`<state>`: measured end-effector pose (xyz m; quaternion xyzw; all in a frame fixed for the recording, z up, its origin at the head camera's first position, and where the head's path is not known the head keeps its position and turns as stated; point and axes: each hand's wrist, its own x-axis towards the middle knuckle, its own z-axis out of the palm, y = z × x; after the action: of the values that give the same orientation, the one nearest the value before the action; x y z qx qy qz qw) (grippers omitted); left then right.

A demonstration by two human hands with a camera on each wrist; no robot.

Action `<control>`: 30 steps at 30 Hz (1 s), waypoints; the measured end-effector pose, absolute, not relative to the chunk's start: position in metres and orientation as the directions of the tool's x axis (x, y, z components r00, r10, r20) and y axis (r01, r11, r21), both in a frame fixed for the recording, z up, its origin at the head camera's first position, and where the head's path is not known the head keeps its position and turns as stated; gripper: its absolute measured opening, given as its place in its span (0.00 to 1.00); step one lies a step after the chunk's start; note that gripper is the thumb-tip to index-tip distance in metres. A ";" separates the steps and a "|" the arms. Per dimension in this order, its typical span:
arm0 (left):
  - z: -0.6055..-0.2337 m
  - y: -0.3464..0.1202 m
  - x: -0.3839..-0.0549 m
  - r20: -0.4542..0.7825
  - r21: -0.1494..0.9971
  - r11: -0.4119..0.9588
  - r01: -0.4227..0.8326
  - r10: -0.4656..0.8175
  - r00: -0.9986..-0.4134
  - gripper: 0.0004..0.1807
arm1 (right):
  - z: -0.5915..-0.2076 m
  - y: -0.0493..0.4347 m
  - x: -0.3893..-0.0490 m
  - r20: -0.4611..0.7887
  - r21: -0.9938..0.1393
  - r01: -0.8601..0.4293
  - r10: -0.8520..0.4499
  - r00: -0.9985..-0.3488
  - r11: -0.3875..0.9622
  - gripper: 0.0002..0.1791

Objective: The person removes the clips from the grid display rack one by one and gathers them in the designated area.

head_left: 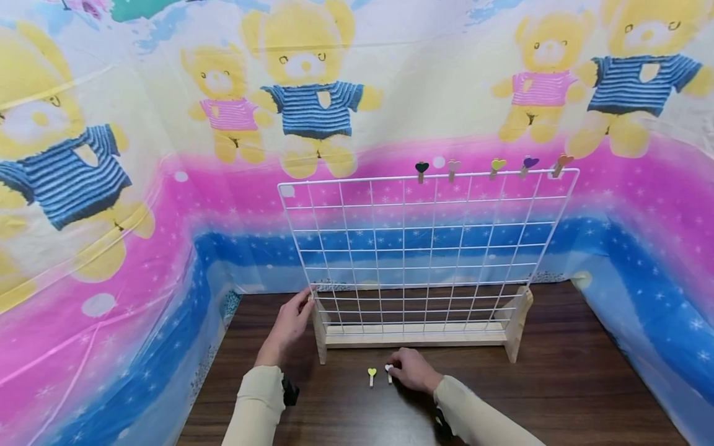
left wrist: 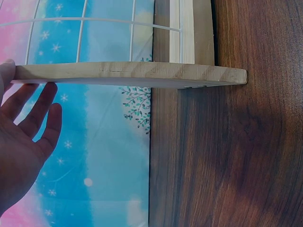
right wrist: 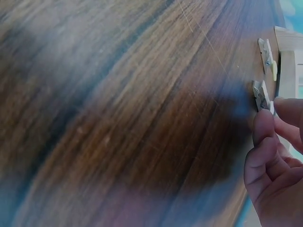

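A white wire grid rack (head_left: 401,249) stands upright in a wooden base on the table. My left hand (head_left: 291,319) is at its left wooden upright (left wrist: 128,71); in the left wrist view the thumb lies on one side and the fingertips on the other. Low in front of the base, my right hand (head_left: 415,370) pinches the head end of a small wooden clothespin with a white heart (head_left: 388,368). Just left of it, a clothespin with a yellow heart (head_left: 372,373) lies on the table.
Several heart clothespins sit along the grid's top bar, right of centre: black (head_left: 421,168), pink (head_left: 454,167), yellow (head_left: 498,165), purple (head_left: 530,163) and orange (head_left: 563,162). A bear-print cloth (head_left: 435,80) hangs behind and beside the dark wooden table (head_left: 334,409).
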<state>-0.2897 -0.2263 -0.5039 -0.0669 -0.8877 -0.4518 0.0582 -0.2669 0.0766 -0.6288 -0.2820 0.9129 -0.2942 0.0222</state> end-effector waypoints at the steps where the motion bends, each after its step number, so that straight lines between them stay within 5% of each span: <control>1: -0.503 -0.226 -0.290 0.164 0.794 0.583 0.172 0.067 -0.984 0.22 | -0.626 0.078 -0.267 0.116 -0.554 -0.496 -0.528 -0.841 0.669 0.04; 18: -0.502 -0.226 -0.288 0.149 0.795 0.586 0.160 0.067 -0.987 0.22 | -0.568 0.098 -0.274 0.223 -0.523 -0.592 -0.572 -0.789 0.613 0.10; 30: -0.503 -0.226 -0.290 0.157 0.794 0.586 0.164 0.062 -0.986 0.22 | -0.467 0.109 -0.266 0.341 -0.422 -0.653 -0.558 -0.757 0.629 0.12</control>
<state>-0.2895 -0.2257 -0.5031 -0.0635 -0.8887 -0.4506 0.0562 -0.2664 0.1093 -0.4667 -0.3371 0.8980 -0.2684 -0.0889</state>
